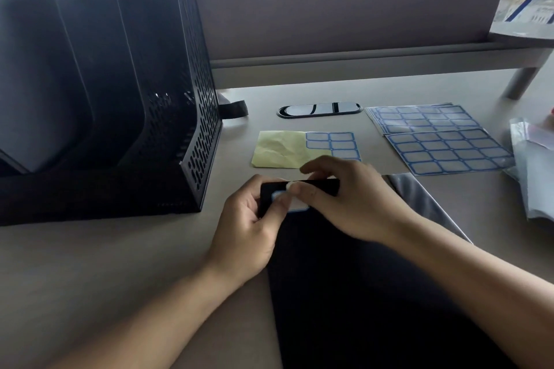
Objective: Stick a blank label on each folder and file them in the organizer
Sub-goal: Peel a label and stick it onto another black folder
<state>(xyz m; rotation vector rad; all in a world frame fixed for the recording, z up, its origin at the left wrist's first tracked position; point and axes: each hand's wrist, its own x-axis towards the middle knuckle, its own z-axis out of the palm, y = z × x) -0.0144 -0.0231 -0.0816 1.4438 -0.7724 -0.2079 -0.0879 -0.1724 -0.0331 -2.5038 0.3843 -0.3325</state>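
A black folder [344,278] lies flat on the desk in front of me, its top edge toward the label sheets. A white label with a blue border [296,205] sits at the folder's top left corner. My left hand [248,231] grips that corner, thumb pressing on the label. My right hand [344,204] covers the label's right part, its thumb meeting the left thumb. The black mesh organizer [186,93] stands at the left with dark folders in its slots.
A partly used label sheet with yellow backing [284,148] lies just beyond my hands. Full label sheets [443,150] lie to the right. A clear plastic sleeve [530,171] sits at the right edge. A black cable grommet [319,109] and a raised shelf are behind.
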